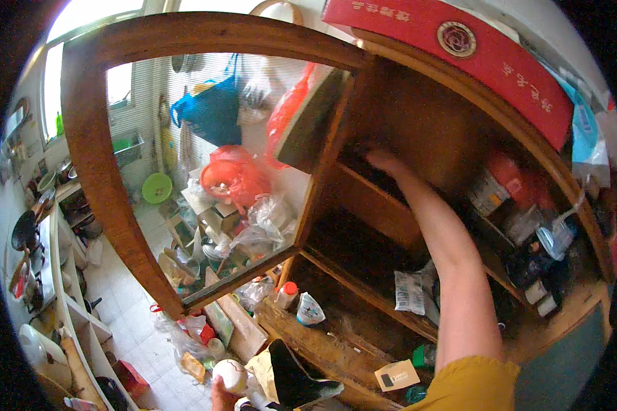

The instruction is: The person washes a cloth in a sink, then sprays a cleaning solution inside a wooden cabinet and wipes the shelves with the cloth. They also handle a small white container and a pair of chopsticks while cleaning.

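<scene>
At the bottom edge, my left hand (223,394) holds a white, round-topped object (230,375) with a reddish line on it; its lower part is hidden. My right arm reaches deep into a wooden cabinet (375,221). Blurred and in shadow, my right hand (383,160) is over an upper shelf (378,185). Its fingertips are too dark to show whether they grip anything. Hinged outward on the left is the cabinet's glass-paned door (85,154). On a lower shelf, a printed white packet (409,292) lies beside my forearm.
A long red box (452,56) rests atop the cabinet. Below stand a red-capped bottle (287,295) and a white pouch (310,310), with a tan card (397,375) farther right. Plastic bags (185,334) clutter the tiled floor. A counter (56,257) with pans runs along the left.
</scene>
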A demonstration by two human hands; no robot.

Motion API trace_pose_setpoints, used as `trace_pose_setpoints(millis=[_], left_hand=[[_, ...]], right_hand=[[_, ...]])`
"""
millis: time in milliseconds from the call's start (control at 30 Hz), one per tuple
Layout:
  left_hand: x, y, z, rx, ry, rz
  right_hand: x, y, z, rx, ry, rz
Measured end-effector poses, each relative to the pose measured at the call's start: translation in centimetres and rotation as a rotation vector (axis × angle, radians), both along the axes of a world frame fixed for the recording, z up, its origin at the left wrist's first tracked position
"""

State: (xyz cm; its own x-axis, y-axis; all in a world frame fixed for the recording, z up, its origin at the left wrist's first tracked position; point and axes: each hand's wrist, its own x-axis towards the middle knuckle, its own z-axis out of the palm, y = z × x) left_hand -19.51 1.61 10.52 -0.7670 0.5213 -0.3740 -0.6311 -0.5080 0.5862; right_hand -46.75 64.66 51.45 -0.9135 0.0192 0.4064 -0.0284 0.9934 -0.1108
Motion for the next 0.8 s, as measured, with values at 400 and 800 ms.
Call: trace_pose_setpoints(millis=[400,800], left_hand=[[0.8,2.6,4.2,-0.087,-0.008,-0.065],[2.1,7.6,3.7,-0.082,0.019,-0.182]], right_hand=[[12.4,-10.3,5.6,-0.35,-0.338,0.085],[20.7,-9.3,0.9,-0.105,-0.039,0.24]])
